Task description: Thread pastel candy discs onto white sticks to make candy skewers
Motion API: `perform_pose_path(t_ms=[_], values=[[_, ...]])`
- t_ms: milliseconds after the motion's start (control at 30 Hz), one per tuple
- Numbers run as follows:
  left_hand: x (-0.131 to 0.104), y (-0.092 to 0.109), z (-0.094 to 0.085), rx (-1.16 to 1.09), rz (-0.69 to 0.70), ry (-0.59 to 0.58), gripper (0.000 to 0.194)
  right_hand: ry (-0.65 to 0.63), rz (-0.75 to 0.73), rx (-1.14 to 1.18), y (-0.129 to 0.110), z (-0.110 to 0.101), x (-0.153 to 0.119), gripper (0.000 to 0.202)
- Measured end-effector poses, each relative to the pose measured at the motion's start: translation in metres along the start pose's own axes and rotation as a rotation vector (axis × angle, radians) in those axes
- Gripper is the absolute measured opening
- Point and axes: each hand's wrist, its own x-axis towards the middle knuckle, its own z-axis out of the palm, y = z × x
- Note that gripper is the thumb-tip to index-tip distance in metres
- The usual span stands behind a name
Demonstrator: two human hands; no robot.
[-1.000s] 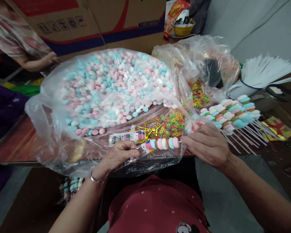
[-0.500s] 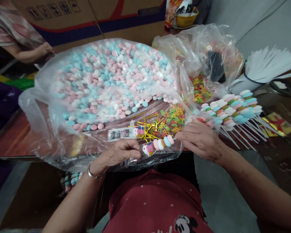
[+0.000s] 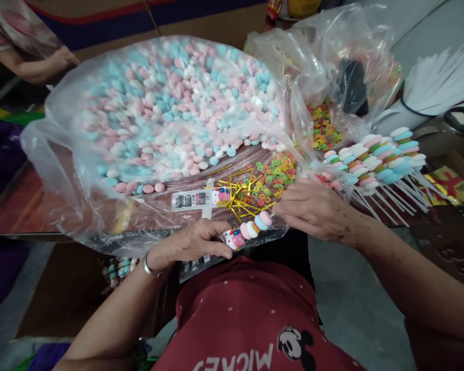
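Currently, the marshmallow skewer [image 3: 256, 224] lies between left fingers [image 3: 215, 227] closed around its printed wrapper [image 3: 234, 239] and right fingers [image 3: 291, 207] pinching its stick [image 3: 272, 215].

Only one word can be read for sure: white capitals on the red shirt [image 3: 239, 293] give "MICKE", upside down from the wearer's side, with the tail end cut off at the bottom edge, beside a black-and-white cartoon mouse head [image 3: 294, 343]. A flat pouch [image 3: 189, 200] on the table carries dark characters on white, too small for me to make out. More dark characters show on clear film [image 3: 195, 265] below the left hand [image 3: 201, 241], just as unreadable. Over on the right, a yellow packet [image 3: 450, 184] bears a red cross-shaped mark; I can't make out any lettering there.
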Motion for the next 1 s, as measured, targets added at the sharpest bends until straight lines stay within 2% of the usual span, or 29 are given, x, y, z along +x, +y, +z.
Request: perform_pose_path(t_ms=[133, 233, 333, 500, 600, 700, 800, 867, 1000], values=[[0.001, -0.005, 0.008, -0.058, 0.036, 0.069, 0.030, 0.033, 0.064, 0.076, -0.001, 0.004, -0.002, 0.027], [0.003, -0.001, 0.015, 0.002, 0.055, 0.141, 0.029, 0.050, 0.095, 0.046, -0.001, 0.002, -0.003, 0.027], [0.005, 0.000, 0.021, 0.027, 0.103, 0.219, 0.027, 0.010, 0.130, 0.080, -0.003, -0.002, -0.002, 0.026], [0.008, -0.010, 0.035, 0.040, 0.153, 0.287, 0.032, -0.075, 0.114, 0.223, -0.008, -0.003, 0.002, 0.027], [0.011, -0.014, 0.047, 0.001, 0.141, 0.368, 0.036, -0.050, 0.070, 0.168, -0.009, 0.001, 0.005, 0.027], [0.012, -0.014, 0.057, -0.166, 0.042, 0.254, 0.043, -0.015, -0.041, 0.031, -0.007, 0.001, 0.007, 0.029], [0.008, -0.012, 0.060, -0.333, -0.047, 0.123, 0.054, -0.023, -0.086, -0.013, -0.003, -0.001, 0.008, 0.031], [0.004, -0.010, 0.058, -0.277, -0.059, 0.120, 0.053, -0.056, -0.086, 0.019, -0.001, -0.002, 0.010, 0.031], [-0.004, -0.008, 0.052, -0.055, -0.077, 0.143, 0.034, -0.148, -0.042, 0.116, 0.000, -0.003, 0.014, 0.027]])
